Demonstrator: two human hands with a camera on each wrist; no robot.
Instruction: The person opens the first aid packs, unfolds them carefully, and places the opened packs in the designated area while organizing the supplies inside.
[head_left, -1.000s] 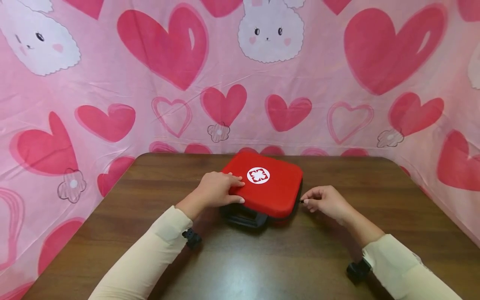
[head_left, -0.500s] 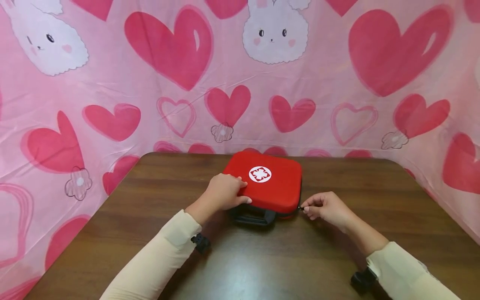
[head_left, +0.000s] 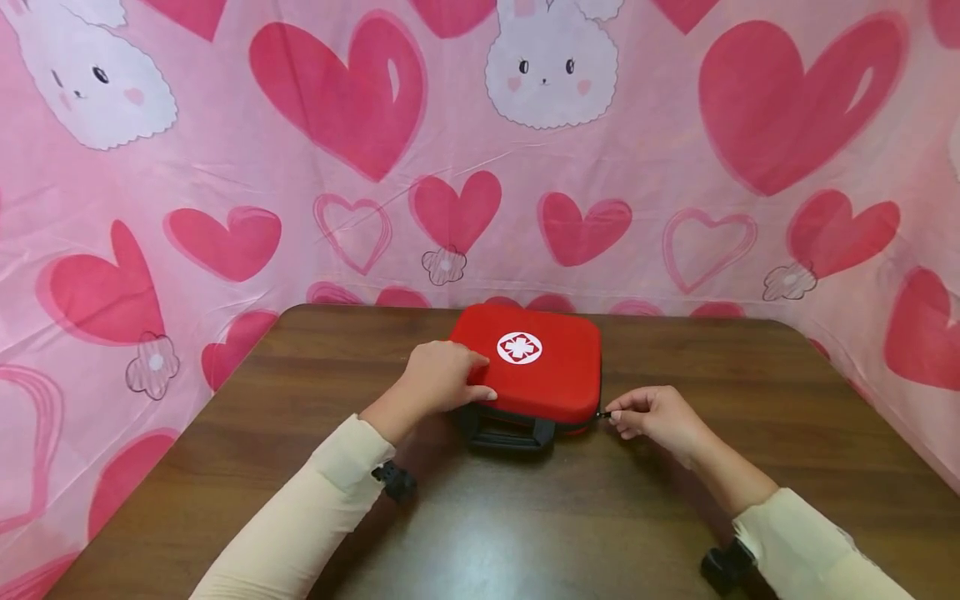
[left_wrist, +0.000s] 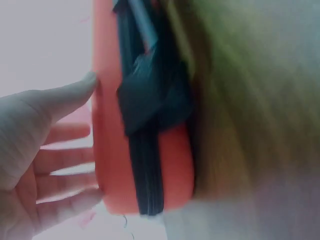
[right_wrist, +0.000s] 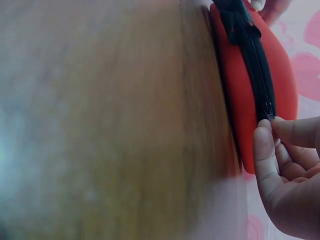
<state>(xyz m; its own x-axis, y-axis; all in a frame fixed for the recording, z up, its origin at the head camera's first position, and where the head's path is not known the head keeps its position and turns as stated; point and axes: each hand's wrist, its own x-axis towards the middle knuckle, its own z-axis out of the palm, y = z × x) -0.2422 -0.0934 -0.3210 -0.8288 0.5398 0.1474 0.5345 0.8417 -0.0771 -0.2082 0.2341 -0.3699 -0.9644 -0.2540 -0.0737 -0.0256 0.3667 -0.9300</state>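
A red first-aid case (head_left: 551,379) with a white round emblem lies on the wooden table, its black handle (head_left: 513,440) toward me. My left hand (head_left: 438,379) rests on the case's front left part, fingers over the lid and thumb at the front edge. In the left wrist view those fingers (left_wrist: 65,160) are extended and spread along the red shell. At the front right corner, my right hand (head_left: 663,417) pinches a small zipper pull (right_wrist: 270,118) between thumb and forefinger. The black zipper (right_wrist: 257,70) runs round the case's side, and its teeth look closed along the front.
The brown wooden table (head_left: 480,517) stretches around the case, with its far edge just behind it. A pink cloth (head_left: 450,150) printed with hearts and rabbits hangs behind and beside the table. Each wrist wears a small black camera (head_left: 726,565).
The case has turned slightly, its handle now facing me more squarely. My right hand has moved a little toward me with the zipper pull, to the front corner. My left hand stays on the lid.
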